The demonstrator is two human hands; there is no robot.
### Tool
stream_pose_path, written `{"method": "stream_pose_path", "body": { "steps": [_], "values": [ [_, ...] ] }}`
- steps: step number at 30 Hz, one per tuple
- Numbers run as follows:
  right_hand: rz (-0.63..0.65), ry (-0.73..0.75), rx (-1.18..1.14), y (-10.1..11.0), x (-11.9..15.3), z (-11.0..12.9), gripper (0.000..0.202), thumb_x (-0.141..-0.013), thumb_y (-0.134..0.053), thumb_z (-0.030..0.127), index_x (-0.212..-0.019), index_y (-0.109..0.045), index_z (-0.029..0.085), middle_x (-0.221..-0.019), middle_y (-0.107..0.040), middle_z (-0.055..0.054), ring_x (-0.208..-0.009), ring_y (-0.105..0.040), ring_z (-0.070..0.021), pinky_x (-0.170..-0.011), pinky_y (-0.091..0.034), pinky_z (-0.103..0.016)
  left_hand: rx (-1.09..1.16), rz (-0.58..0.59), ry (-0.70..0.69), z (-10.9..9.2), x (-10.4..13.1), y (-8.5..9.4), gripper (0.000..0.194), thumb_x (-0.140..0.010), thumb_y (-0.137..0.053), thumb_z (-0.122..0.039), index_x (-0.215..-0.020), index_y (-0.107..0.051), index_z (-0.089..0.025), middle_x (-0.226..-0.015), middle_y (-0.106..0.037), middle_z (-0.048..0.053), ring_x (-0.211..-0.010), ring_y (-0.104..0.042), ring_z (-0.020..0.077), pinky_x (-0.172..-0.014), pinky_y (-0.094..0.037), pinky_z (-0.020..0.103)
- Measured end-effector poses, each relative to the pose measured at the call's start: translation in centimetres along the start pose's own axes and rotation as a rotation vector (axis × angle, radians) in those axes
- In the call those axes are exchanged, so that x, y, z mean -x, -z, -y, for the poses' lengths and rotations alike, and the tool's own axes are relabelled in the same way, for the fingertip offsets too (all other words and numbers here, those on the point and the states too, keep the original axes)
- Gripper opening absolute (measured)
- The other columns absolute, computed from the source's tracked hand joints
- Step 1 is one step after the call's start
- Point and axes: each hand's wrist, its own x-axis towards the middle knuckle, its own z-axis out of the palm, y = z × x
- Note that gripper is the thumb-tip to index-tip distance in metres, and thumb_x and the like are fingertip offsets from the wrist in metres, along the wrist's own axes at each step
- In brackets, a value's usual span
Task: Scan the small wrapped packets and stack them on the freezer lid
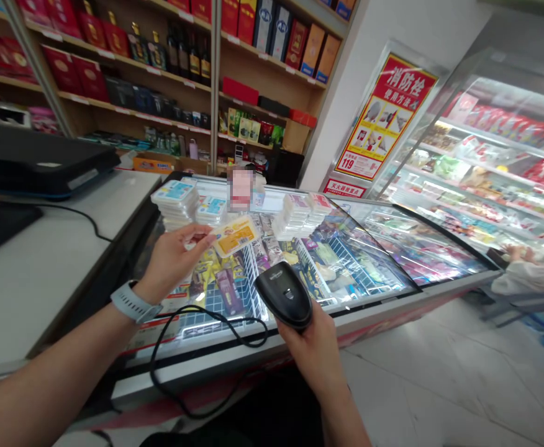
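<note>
My left hand [179, 257], with a pale watch on the wrist, pinches the left end of a flat clear package with a yellow label [235, 236]. A barcode shows on that label. My right hand [316, 347] is wrapped round a black barcode scanner [285, 295], whose head points up and toward the package. The scanner's black cable [207, 310] loops across the freezer's front edge. Beyond my hands, stacks of similar flat packages stand on the glass: blue-labelled ones [176, 195] at the left, and pink- and red-labelled ones [297, 214] at the right.
A chest freezer [384, 298] with a glass top holds bagged goods in wire baskets. At the left is a white counter [43, 267] with a black device [39, 161]. Shelves of boxes and bottles line the back. At the far right, another person's sleeve [533, 276] shows.
</note>
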Motion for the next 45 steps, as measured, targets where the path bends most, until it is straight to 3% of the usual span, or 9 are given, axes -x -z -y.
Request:
{"method": "stream_pose_path", "body": {
  "steps": [15, 39, 45],
  "values": [
    [-0.007, 0.049, 0.053, -1.0, -1.2, 0.5, 0.013, -0.082, -0.065, 0.032, -0.085, -0.066, 0.02, -0.079, -0.072, -0.005, -0.082, -0.067, -0.0239, -0.076, -0.052, -0.032, 0.054, -0.001, 0.031, 0.1, 0.4, 0.1, 0.046, -0.075, -0.072, -0.054, -0.1, -0.072, -0.016, -0.096, -0.075, 0.01, -0.087, -0.068, 0.0221, -0.084, -0.054, 0.037],
    [0.001, 0.049, 0.067, -1.2, -1.2, 0.4, 0.011, -0.079, -0.064, 0.028, -0.087, -0.066, 0.021, -0.081, -0.073, -0.005, -0.084, -0.067, -0.0245, -0.074, -0.051, -0.031, 0.064, 0.017, 0.046, 0.0, 0.5, 0.2, 0.044, -0.072, -0.073, -0.055, -0.097, -0.073, -0.018, -0.094, -0.075, 0.008, -0.086, -0.068, 0.0216, -0.082, -0.054, 0.036],
    [0.012, 0.036, 0.06, -1.4, -1.2, 0.4, 0.011, -0.079, -0.063, 0.028, -0.086, -0.066, 0.02, -0.081, -0.072, -0.006, -0.085, -0.067, -0.0248, -0.074, -0.051, -0.031, 0.172, 0.026, 0.127, -0.2, 0.5, 0.0, 0.048, -0.068, -0.079, -0.055, -0.098, -0.073, -0.017, -0.095, -0.075, 0.008, -0.086, -0.067, 0.0196, -0.082, -0.053, 0.034]
  ]
}}
